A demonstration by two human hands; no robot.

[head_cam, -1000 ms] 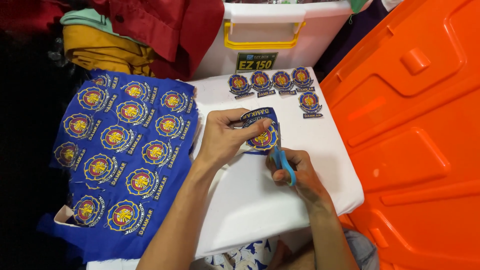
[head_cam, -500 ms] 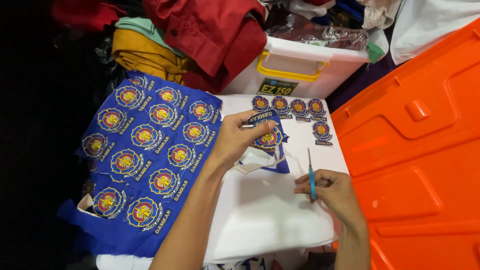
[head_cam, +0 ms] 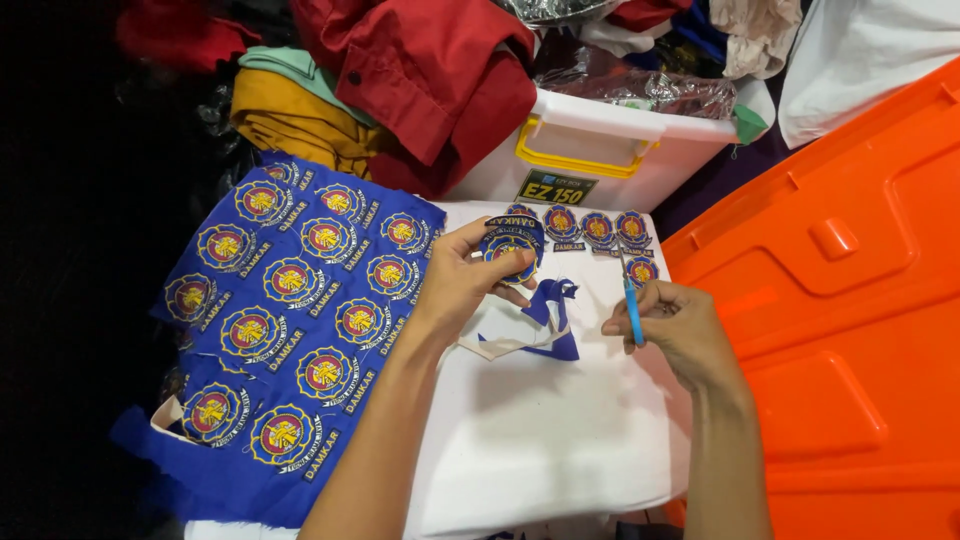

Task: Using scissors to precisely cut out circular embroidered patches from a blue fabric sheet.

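Now your left hand pinches a cut-out blue embroidered patch between thumb and fingers, held just above the white table. Your right hand is curled shut around small blue-handled scissors, whose long axis points away from you, blades up. A blue fabric offcut lies between the hands, nearer the left. Beyond your fingertips sits a row of finished patches; left of your left arm spreads the uncut blue patch sheet. Open table lies toward you.
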